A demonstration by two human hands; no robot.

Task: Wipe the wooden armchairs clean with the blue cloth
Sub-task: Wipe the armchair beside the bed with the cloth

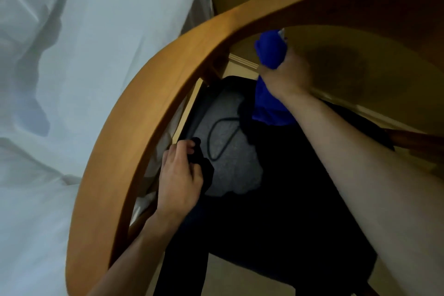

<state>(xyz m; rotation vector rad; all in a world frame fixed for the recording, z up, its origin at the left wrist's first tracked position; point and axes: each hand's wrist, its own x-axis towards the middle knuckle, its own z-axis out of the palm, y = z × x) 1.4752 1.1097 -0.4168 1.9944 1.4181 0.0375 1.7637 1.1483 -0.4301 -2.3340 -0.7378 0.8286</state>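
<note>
step: wiping inside of armchair curved rail
right hand: fist round blue cloth, under rail
left hand: pinching dark garment on seat
next: likely sweep cloth along rail

One head-worn view looks steeply down from just above the armchair, very close to its curved wooden rail, which arcs across the frame. Both forearms reach in from the bottom edge. A white bed fills the left side.
</note>
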